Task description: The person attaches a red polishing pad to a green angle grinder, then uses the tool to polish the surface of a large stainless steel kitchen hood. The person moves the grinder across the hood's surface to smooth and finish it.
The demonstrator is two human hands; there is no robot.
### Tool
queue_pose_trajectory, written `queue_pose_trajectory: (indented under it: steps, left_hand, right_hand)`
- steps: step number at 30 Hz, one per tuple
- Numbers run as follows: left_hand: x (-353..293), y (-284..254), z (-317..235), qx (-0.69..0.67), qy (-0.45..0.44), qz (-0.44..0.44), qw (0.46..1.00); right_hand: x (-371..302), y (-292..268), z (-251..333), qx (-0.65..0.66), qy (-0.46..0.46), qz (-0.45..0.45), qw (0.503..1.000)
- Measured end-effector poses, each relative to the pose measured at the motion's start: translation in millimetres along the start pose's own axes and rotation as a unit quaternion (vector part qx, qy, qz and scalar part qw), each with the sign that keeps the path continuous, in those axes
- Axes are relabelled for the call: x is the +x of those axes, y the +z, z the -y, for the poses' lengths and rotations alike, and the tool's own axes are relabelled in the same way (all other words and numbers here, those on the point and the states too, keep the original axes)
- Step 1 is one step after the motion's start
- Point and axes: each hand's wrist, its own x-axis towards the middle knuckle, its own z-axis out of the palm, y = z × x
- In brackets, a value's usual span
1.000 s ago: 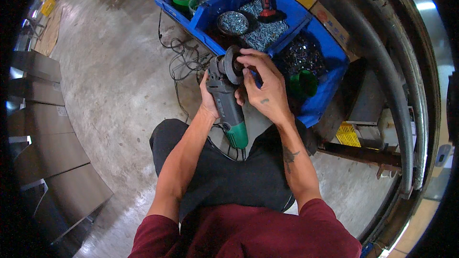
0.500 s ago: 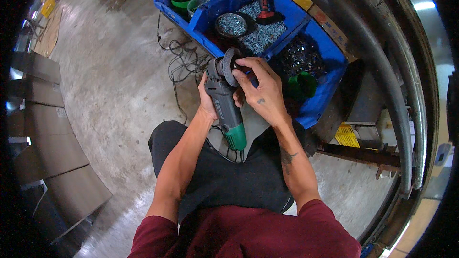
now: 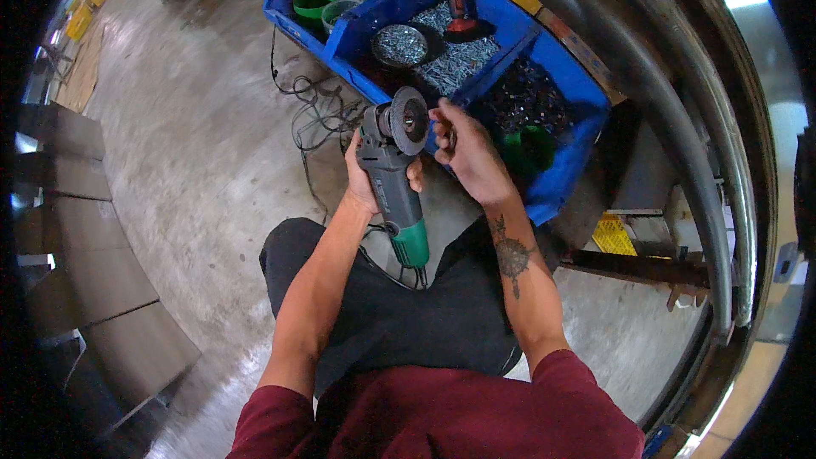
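Observation:
My left hand (image 3: 364,177) is wrapped round the body of an angle grinder (image 3: 393,187), grey with a green rear end. The tool stands tilted between my knees, its head pointing away from me. A round grey abrasive disc (image 3: 409,121) sits on the head, its face turned to the right and its dark centre in sight. Just right of the disc, apart from it, is my right hand (image 3: 463,153). Its fingers are curled in and pressed together. Whatever small thing they may hold is hidden.
Blue bins (image 3: 357,64) of screws and dark small parts stand ahead. A red cordless drill (image 3: 457,4) lies in the middle one. A black cable (image 3: 319,115) coils on the floor. Cardboard boxes (image 3: 110,246) line the left; thick pipes (image 3: 680,102) curve along the right.
My right hand has come off the disc's centre and moved a little to the right, its fingers curling in. The disc's face has turned more into view. My left hand keeps its grip.

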Motion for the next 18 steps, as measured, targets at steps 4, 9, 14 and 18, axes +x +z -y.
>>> queue_pose_trajectory:
  steps: [4, 9, 14, 18]
  left_hand:
    - [-1, -5, -1, -0.018, -0.008, -0.022, 1.000]
    - [0, -7, -3, -0.043, -0.002, 0.012, 0.999]
    - [0, -6, -2, -0.037, 0.005, 0.033, 0.999]
    - [2, -6, -3, -0.006, 0.012, 0.045, 0.999]
  right_hand:
    - [-1, -5, 11, -0.075, -0.028, 0.001, 0.997]
    - [-5, -66, 48, -0.142, -0.175, -0.178, 0.958]
    - [29, -150, 9, -0.454, -0.088, -0.326, 0.825]
    - [63, -186, -37, -0.511, -0.028, -0.344, 0.787]
